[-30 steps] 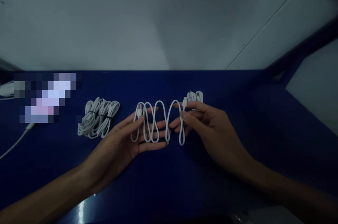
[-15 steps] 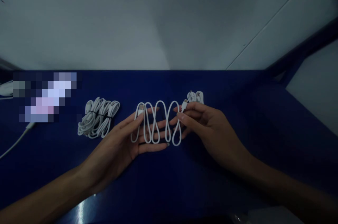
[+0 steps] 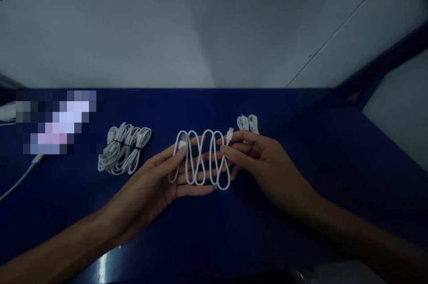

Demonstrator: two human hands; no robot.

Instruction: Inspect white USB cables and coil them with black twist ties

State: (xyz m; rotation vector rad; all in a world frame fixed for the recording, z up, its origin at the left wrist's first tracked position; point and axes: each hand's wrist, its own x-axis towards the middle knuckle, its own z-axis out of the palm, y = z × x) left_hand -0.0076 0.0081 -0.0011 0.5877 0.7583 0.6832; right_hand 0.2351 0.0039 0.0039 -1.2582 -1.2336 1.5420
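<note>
A white USB cable (image 3: 199, 181) lies in several upright loops between my two hands, above the blue table. My left hand (image 3: 163, 172) pinches its larger plug under the thumb, while the other fingers stretch out behind the loops. At the other end, my right hand (image 3: 254, 154) pinches the cable just below the small plug (image 3: 230, 133), which points up. To the left of my left hand lie several white cable bundles (image 3: 125, 148) bound with dark ties. Further white coiled cables (image 3: 248, 122) rest behind my right hand, partly hidden by it.
On the far left of the blue table (image 3: 207, 239), a blurred-out bright object (image 3: 67, 119) has a white cord (image 3: 20, 181) attached. Next to it is a white item (image 3: 7, 112). A pale wall (image 3: 174, 34) stands behind the table, with a blue frame on the right.
My right hand has drawn slightly left, so the loops sit closer together. The small plug has tipped more upright and my left hand has shifted slightly right.
</note>
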